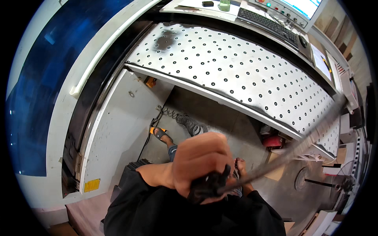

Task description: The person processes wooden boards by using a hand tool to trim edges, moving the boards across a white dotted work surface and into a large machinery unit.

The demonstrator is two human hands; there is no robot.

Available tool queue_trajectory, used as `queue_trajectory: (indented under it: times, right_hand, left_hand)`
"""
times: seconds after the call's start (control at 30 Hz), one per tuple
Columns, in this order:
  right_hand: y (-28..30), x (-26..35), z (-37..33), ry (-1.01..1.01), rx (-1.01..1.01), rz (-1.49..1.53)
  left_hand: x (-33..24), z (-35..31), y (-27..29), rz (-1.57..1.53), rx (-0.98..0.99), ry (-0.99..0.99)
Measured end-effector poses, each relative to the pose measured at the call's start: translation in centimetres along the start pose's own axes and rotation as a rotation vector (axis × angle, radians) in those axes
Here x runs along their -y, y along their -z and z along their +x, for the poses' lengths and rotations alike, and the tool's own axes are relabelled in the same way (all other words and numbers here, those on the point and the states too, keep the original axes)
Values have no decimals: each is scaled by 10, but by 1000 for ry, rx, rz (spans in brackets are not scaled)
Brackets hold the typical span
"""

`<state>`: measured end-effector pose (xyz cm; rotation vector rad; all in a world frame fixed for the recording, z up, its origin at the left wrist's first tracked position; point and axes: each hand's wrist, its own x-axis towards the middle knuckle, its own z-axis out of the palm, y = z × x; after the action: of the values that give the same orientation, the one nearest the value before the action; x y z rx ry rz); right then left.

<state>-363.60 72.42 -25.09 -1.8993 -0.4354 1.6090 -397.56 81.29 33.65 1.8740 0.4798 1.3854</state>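
Note:
My left hand (202,159) is raised close to the camera, its fingers curled into a fist. From under it juts a long thin dark rod (271,159) with a black, clamp-like end (208,185) at my palm. Motion blurs the rod, and its exact kind does not show. It slants up to the right, across the front edge of the dotted metal worktable (220,63). Lower and behind the left fist, my right hand (241,168) is partly hidden. Its fingers look curled, but whatever they may hold is out of sight.
A keyboard (267,27), mouse (302,41) and monitor (303,8) stand beyond the worktable. At the left is a white machine housing with a blue window (47,86). A grey coiled hose (191,122) lies on the floor near my sandalled foot (160,134). A round-based stand (302,179) is at right.

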Motion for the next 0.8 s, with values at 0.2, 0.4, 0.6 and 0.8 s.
queue_trajectory:
  times: [0.2,0.4,0.6,0.8]
  right_hand:
    - [5,-25,-9,-25,-41,-46]
    - [15,-49,-4,-2,-33,-47]
    - [18,-46,10,26,6,-3]
    - [-4,0,-13,-52,-26,48]
  left_hand:
    - [-5,1,-13,29,-39,-105]
    - [-7,-5,-16,55,-27,-85]
    - [20,-1,-13,128,88,-67]
    - [124,-74,-34,509,347,299]
